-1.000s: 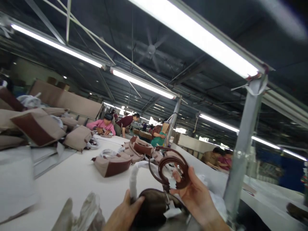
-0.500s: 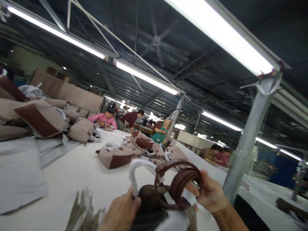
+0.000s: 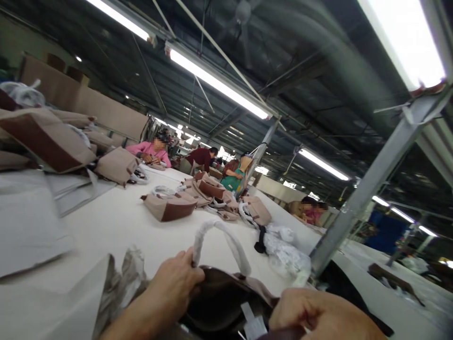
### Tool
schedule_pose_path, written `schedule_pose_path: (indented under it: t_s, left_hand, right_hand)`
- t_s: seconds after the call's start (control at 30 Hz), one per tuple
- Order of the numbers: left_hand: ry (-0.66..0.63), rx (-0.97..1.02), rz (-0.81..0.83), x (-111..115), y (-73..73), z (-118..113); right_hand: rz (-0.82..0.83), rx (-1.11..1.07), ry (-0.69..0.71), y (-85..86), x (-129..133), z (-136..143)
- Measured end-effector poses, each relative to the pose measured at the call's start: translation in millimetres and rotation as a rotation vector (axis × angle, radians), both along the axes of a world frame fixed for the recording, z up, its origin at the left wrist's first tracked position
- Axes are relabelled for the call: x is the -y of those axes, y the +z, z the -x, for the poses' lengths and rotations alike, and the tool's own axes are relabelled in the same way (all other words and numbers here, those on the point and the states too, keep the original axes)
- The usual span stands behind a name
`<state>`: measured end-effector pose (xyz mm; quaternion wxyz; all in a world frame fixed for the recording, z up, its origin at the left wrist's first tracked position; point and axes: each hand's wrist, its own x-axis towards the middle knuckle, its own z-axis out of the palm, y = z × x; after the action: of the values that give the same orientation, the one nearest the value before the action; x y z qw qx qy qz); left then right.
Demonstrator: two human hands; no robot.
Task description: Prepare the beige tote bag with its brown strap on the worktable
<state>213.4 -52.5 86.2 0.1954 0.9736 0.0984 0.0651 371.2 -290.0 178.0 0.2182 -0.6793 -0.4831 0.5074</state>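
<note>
Now, seen from the head camera, the coiled brown strap that the right hand (image 3: 318, 314) held up in the air half a second ago is gone from sight; that hand has dropped low to the front edge of the brown bag (image 3: 226, 302) and is curled over, knuckles up, so I cannot tell whether it grips the strap or only presses on the bag's opening. It looks as though the strap has gone down into the bag. The left hand (image 3: 173, 285) has stayed where it was, closed on the bag's rim right at the foot of the white-wrapped handle (image 3: 221, 241), which arches upright over the opening. A white tag (image 3: 253, 323) shows inside the mouth. The bag sits at the near edge of the white worktop (image 3: 116, 226). Further along lie other tan bags (image 3: 168, 208) and crumpled plastic wrapping (image 3: 286, 255), well apart from the hands, and people work at the far end.
</note>
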Motion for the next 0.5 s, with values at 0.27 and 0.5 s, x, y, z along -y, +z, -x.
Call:
schedule_pose_path:
  t_s: [0.27, 0.5]
  left_hand:
    - [0.061, -0.156, 0.056, 15.3, -44.4, -11.0]
    - [0.034, 0.003, 0.142, -5.0, -79.5, -29.2]
  right_hand:
    - [-0.072, -0.12, -0.147, 23.7, -26.1, -7.6]
    - [-0.214, -0.008, -0.251, 20.9, -35.6, -7.7]
